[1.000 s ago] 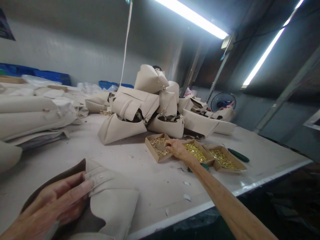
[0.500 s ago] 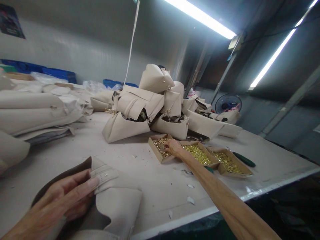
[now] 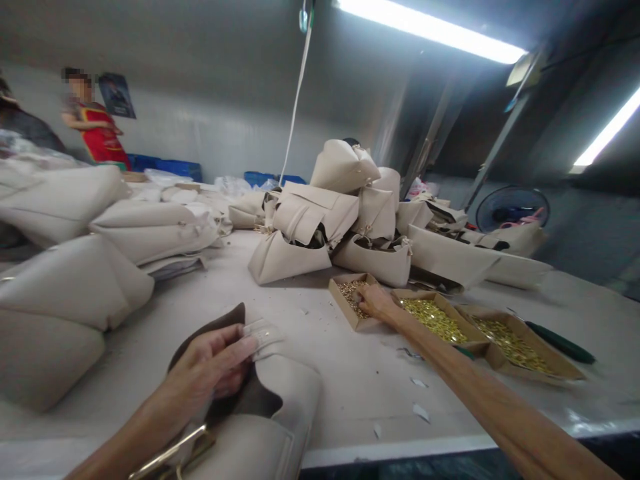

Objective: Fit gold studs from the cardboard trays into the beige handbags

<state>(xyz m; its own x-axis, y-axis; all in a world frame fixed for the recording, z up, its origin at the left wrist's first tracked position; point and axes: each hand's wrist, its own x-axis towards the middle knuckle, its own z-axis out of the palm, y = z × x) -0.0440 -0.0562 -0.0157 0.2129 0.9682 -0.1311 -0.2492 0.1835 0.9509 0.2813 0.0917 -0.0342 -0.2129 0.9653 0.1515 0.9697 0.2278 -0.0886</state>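
Cream handbag, lying on the table directly beneath the left hand. The left forearm enters from the lower left with the wrist nearly straight. Its fingers are drawn close together over the bag's dark lining and pinch the stitched strap tab, which projects just past the fingertips. A gold metal ring lies under the wrist, partly cut off by the lower frame edge.

The right arm stretches far forward from the lower right, its elbow out of view. The right hand sits palm down on the nearest cardboard tray, with the fingers curled into the small gold fittings. Its fingertips are hidden behind the knuckles, so whether they grip a fitting cannot be told.

Two further trays lie just right of this hand, alongside the forearm. A green-handled tool lies beyond them, and a heap of cream bags rises just behind the hand.
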